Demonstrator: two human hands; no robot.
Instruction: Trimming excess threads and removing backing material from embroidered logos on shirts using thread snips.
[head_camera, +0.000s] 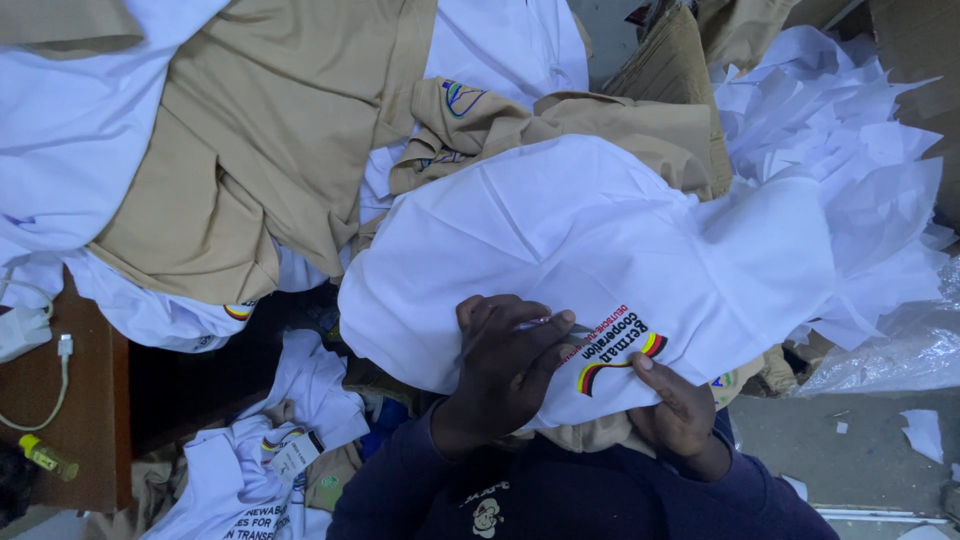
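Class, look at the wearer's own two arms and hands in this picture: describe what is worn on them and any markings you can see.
Both hands are bare, with no gloves; no rings or watch can be seen. The left hand and the right hand each come out of a long dark navy sleeve of soft knit cloth, with the cuffs at the wrists. The sleeves are plain. A small pale printed figure sits on the front of the same dark top.

white hang tag (293, 456) | lower left, on white shirts || clear plastic bag (900, 350) | right edge, crumpled

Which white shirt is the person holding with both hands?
The white shirt with the striped printed logo, spread out in the middle. The left hand and right hand grip its lower edge; the other white shirts lie untouched in piles.
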